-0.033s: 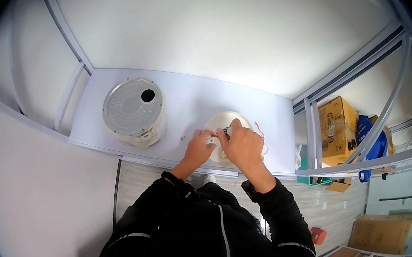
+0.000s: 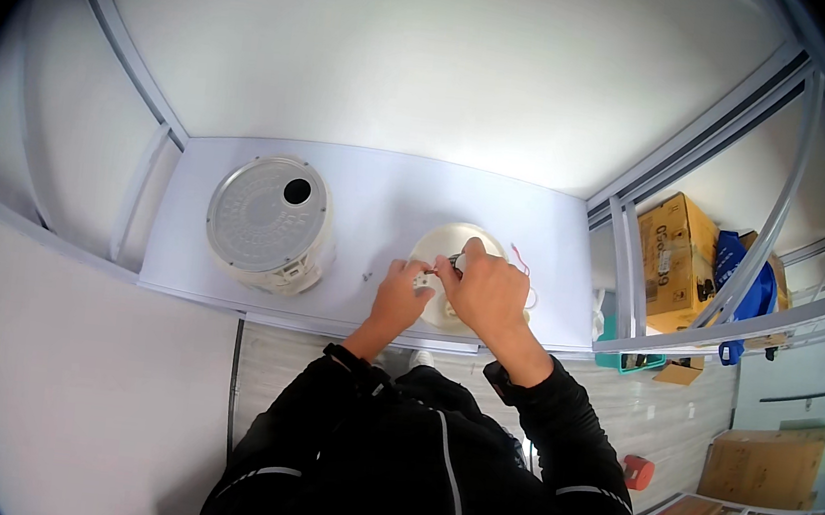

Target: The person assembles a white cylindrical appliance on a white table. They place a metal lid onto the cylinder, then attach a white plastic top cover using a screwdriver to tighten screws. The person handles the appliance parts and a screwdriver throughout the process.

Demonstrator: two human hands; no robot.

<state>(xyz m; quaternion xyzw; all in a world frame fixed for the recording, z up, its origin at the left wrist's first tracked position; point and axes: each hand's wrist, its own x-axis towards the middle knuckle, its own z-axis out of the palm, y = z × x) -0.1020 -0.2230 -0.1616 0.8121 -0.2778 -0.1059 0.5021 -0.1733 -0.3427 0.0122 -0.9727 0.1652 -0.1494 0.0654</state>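
Note:
Both my hands work over a round cream disc-shaped part (image 2: 454,231) on the white table. My left hand (image 2: 396,299) comes in from its left side, its thumb and fingertips pinching a small white piece with holes (image 2: 421,281). Above the disc my right hand (image 2: 487,293) is closed, with a small dark metallic item (image 2: 458,261) showing at its fingers; its kind is hidden. The two hands' fingertips nearly meet. A thin red wire (image 2: 521,258) and a pale wire (image 2: 533,296) stick out past the disc's right side.
A cream cylindrical housing with a grey lid (image 2: 256,216) and a dark round hole stands on the table (image 2: 381,179) at left. Small metal bits (image 2: 366,276) lie between it and my left hand. Frame posts (image 2: 627,270) and cardboard boxes (image 2: 673,265) are at right.

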